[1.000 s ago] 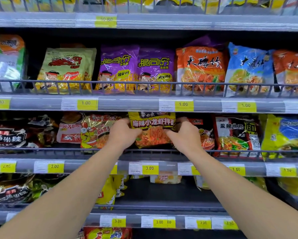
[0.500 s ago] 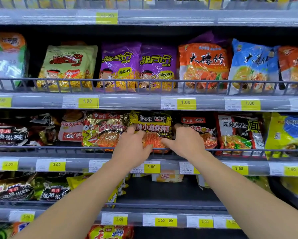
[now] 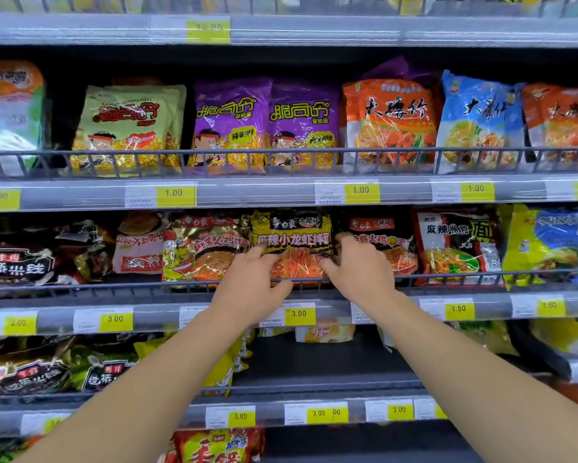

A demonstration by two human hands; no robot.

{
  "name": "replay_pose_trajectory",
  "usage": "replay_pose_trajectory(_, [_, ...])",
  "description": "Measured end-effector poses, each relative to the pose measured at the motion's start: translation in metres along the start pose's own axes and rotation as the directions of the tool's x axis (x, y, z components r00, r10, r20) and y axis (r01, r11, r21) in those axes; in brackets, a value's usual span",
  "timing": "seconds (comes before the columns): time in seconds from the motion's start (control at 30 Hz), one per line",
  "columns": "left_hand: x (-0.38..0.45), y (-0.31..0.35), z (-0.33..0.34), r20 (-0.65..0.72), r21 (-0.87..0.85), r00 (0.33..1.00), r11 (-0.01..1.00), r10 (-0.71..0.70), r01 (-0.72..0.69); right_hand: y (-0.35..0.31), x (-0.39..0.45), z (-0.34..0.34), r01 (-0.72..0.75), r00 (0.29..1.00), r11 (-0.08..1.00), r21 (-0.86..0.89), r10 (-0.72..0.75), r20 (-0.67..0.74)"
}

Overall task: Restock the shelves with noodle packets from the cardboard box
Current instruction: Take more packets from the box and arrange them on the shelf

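A yellow-and-black noodle packet (image 3: pixel 294 233) stands upright in the middle shelf row, behind the wire rail (image 3: pixel 113 285). It sits between a gold-and-red packet (image 3: pixel 202 248) and a black packet (image 3: pixel 377 242). My left hand (image 3: pixel 250 289) lies on its lower left front, with the fingers fairly straight and the thumb near its bottom edge. My right hand (image 3: pixel 359 272) is at its right edge with the fingers curled onto it. The cardboard box is out of view.
The shelf above holds green, purple (image 3: pixel 234 125), orange and blue packets behind its own rail. Below my hands, the lower shelf (image 3: pixel 314 362) has a dark gap between yellow packets. Yellow price tags (image 3: pixel 299 314) line every shelf edge.
The yellow-and-black packet has gone from being held up in front of the shelf to standing inside the row. Both hands have dropped lower on it.
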State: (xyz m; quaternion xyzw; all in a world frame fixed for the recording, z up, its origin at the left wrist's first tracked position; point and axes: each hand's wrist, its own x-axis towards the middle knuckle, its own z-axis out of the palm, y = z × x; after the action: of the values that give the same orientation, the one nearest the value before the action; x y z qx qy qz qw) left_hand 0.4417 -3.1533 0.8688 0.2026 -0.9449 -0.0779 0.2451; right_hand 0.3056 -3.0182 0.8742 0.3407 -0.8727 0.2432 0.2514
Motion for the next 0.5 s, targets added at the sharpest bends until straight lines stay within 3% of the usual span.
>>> replay_pose_trajectory(0.17, [-0.009, -0.005, -0.008, -0.064, -0.073, 0.997, 0.996, 0.041, -0.046, -0.006, -0.013, -0.003, 0.081, 0.992, 0.994, 0.069, -0.074, -0.100])
replay_pose_trajectory(0.37, [-0.033, -0.013, -0.023, -0.067, -0.149, 0.991, 0.981, 0.117, -0.126, -0.026, -0.043, -0.006, 0.092, 0.994, 0.995, 0.027, -0.089, -0.069])
replay_pose_trajectory(0.5, [-0.061, -0.031, -0.028, -0.035, -0.199, 0.992, 0.972, 0.122, -0.126, -0.052, -0.080, -0.006, 0.047, 0.998, 0.999, 0.027, -0.048, 0.029])
